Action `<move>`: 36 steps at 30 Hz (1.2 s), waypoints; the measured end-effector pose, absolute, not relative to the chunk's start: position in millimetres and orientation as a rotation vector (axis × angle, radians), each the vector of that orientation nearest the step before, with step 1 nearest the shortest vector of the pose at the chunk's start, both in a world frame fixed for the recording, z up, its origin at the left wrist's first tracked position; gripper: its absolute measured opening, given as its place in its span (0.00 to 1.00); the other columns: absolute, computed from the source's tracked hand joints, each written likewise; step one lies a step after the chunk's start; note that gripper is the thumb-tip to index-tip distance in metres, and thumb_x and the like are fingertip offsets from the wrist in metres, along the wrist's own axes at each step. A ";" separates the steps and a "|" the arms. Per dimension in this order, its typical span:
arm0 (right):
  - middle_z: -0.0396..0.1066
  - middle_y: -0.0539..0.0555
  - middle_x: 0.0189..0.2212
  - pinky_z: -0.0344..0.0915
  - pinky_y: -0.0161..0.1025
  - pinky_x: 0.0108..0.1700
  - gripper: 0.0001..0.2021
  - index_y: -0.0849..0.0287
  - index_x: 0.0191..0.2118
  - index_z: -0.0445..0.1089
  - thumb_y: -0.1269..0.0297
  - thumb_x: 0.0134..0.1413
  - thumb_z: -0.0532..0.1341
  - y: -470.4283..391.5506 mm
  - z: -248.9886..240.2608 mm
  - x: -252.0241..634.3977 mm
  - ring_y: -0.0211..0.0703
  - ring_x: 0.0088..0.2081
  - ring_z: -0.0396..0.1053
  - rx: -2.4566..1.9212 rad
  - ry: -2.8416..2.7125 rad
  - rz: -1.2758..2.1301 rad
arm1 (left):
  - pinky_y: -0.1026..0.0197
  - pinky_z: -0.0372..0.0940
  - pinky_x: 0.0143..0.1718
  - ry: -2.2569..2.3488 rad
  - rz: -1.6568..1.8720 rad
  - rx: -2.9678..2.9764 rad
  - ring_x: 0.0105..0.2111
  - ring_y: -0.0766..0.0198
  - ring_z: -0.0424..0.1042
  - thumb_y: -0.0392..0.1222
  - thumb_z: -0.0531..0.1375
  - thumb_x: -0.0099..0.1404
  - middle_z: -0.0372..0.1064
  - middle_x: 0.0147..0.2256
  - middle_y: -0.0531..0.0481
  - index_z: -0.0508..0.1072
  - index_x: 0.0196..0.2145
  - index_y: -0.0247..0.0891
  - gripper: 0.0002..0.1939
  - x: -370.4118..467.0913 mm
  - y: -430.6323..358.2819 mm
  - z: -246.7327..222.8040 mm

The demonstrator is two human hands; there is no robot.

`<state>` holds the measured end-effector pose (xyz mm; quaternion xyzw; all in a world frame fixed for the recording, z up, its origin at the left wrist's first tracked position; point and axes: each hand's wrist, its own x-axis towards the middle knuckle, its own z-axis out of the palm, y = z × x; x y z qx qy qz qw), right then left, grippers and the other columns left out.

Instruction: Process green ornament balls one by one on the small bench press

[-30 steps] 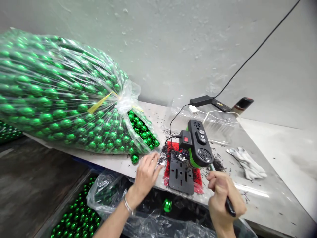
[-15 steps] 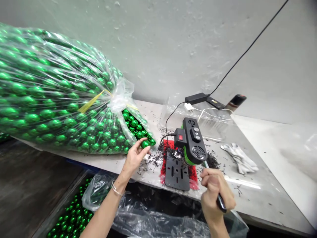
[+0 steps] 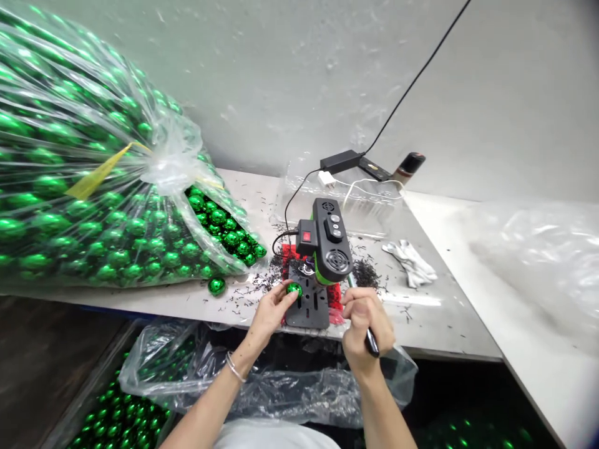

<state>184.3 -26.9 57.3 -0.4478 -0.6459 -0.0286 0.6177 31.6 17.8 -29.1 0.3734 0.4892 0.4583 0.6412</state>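
My left hand (image 3: pixel 271 312) pinches a shiny green ball (image 3: pixel 294 289) between thumb and fingers, over the slotted black base plate (image 3: pixel 306 312) of a small machine (image 3: pixel 330 240). My right hand (image 3: pixel 367 321) is closed round a black-handled tool (image 3: pixel 372 343) with a thin pale shaft. The shaft reaches up to the edge of the machine's head; whether it joins the machine I cannot tell. A split in the big clear bag (image 3: pixel 116 237) shows more green balls (image 3: pixel 229 237). One loose green ball (image 3: pixel 216 286) rests on the table below the split.
Small black bits (image 3: pixel 365 273) are scattered round the machine and its red mat (image 3: pixel 336 305). White gloves (image 3: pixel 412 263) lie to the right. Behind are a clear plastic tray (image 3: pixel 374 218) and a power adapter (image 3: pixel 344 161). Below the table edge hangs clear plastic film (image 3: pixel 299 393) near more green balls (image 3: pixel 112 418).
My left hand has carried the ball from the bag's opening rightward to above the base plate. A loose ball now shows on the table by the bag. My right hand keeps its grip; the view has shifted.
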 end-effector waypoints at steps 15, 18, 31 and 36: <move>0.64 0.48 0.23 0.63 0.36 0.31 0.13 0.56 0.27 0.61 0.75 0.64 0.50 -30.5 52.3 185.5 0.38 0.30 0.68 -1.032 -1.513 -0.033 | 0.41 0.61 0.58 1.332 1.158 2.091 0.47 0.51 0.75 0.48 0.63 0.67 0.78 0.45 0.42 0.76 0.46 0.38 0.14 53.7 16.5 -55.3; 0.66 0.50 0.26 0.65 0.38 0.31 0.14 0.57 0.28 0.62 0.70 0.66 0.50 -29.4 31.0 187.8 0.38 0.29 0.67 -1.006 -1.530 -0.060 | 0.41 0.60 0.59 1.312 1.151 2.021 0.47 0.50 0.74 0.47 0.64 0.66 0.78 0.45 0.43 0.77 0.47 0.41 0.14 54.3 16.8 -56.3; 0.66 0.48 0.26 0.69 0.49 0.46 0.16 0.55 0.29 0.62 0.63 0.69 0.46 -18.0 -22.4 185.4 0.38 0.27 0.67 -0.961 -1.445 -0.214 | 0.40 0.57 0.61 1.279 1.130 1.869 0.48 0.48 0.73 0.46 0.66 0.63 0.77 0.45 0.43 0.78 0.47 0.42 0.14 55.0 17.2 -53.9; 0.66 0.48 0.28 0.69 0.48 0.46 0.15 0.55 0.30 0.62 0.65 0.69 0.46 -16.8 -21.1 187.4 0.38 0.29 0.68 -0.955 -1.497 -0.221 | 0.41 0.60 0.58 1.271 1.153 1.905 0.48 0.48 0.73 0.46 0.66 0.64 0.77 0.45 0.41 0.77 0.47 0.40 0.15 54.5 18.9 -56.6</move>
